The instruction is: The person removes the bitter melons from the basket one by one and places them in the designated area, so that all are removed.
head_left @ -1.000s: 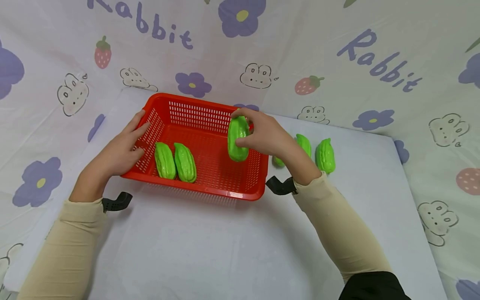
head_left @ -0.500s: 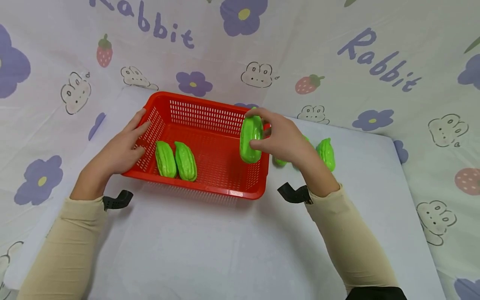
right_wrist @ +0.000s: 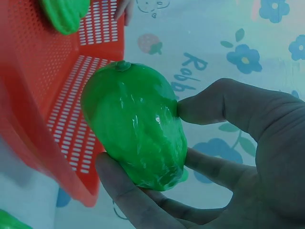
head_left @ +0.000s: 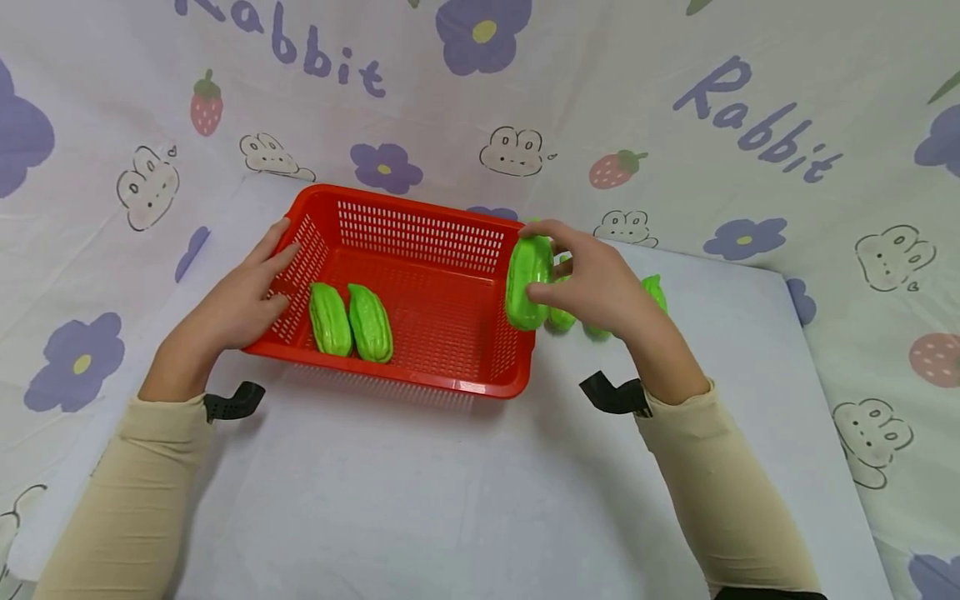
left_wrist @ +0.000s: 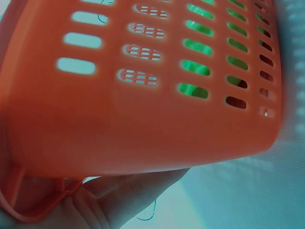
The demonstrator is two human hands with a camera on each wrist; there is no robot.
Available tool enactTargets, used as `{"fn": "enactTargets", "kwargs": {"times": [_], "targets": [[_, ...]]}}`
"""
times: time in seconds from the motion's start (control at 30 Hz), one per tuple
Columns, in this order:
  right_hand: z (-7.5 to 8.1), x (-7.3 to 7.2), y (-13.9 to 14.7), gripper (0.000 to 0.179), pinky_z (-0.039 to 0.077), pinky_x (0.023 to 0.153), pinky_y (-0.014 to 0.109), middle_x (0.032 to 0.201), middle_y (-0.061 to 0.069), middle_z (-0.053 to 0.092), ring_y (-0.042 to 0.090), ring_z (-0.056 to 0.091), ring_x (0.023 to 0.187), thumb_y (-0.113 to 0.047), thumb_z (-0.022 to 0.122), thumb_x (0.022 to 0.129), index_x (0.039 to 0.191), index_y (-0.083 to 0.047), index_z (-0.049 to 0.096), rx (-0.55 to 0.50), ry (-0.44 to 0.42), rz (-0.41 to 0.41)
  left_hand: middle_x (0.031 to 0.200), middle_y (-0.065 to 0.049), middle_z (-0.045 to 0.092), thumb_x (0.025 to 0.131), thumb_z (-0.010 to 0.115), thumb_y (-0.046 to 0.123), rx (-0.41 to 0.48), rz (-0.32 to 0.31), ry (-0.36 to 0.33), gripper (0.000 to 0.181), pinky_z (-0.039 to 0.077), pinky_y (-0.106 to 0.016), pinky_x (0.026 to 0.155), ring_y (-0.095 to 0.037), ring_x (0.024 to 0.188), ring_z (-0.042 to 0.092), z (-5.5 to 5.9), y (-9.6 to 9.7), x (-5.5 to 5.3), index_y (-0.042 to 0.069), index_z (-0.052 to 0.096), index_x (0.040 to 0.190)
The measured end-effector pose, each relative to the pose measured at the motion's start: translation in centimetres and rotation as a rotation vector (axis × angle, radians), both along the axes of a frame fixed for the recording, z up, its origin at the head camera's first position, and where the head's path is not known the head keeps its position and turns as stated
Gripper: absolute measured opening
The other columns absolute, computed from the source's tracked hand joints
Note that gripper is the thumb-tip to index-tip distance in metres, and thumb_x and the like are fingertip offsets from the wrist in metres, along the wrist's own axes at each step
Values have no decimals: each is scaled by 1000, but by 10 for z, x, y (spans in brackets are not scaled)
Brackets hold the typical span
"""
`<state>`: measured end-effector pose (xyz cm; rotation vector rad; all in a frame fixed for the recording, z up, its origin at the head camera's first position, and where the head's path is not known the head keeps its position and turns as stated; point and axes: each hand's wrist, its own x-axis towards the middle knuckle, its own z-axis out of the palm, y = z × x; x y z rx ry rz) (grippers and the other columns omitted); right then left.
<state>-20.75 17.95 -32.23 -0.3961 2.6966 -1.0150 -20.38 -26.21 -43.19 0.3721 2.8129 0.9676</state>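
Observation:
In the head view my left hand (head_left: 243, 292) holds the left end of a red plastic basket (head_left: 420, 321), fingers over its rim. The left wrist view shows part of that hand (left_wrist: 128, 198) against the outside of the basket wall (left_wrist: 143, 129). My right hand (head_left: 600, 279) grips a glossy green bitter gourd (head_left: 528, 283) between thumb and fingers, raised over the basket's right end. Close up in the right wrist view, the bitter gourd (right_wrist: 138, 124) has ridged sides and a stem stub. Two more gourds, a left one (head_left: 331, 320) and a right one (head_left: 371, 323), lie inside the basket.
Right of the basket, several green gourds lie on the white tabletop (head_left: 420, 492), partly hidden by my right hand; one gourd (head_left: 655, 292) shows beyond the wrist. Behind the table hangs a cloth (head_left: 570, 92) printed with rabbits and flowers.
My right hand has carried the gripped gourd rightward, from over the basket's inside to its right rim. The left hand, the basket and the two gourds in it stay put.

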Motion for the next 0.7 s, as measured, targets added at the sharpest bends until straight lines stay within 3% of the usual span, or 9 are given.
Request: {"fn": "enactTargets", "kwargs": {"times": [0.43,0.7], "targets": [[-6,16,23,62,62,77,44,133,15,61,35,67,116,-20,79,94,153,-21,59,-4,-24,-33,182,2,-6,98,52,-3,12,-15,14,72,29,-65,123,-37,165,12,-1,-1,-1,-8,29,167],[-15,25,36,63,61,83,47,136,19,61,38,67,116,-18,78,95,155,-18,57,-24,-33,-26,182,1,-5,98,52,-3,9,-13,18,72,30,-66,123,-38,164,14,-2,-3,0,-8,29,166]]}}
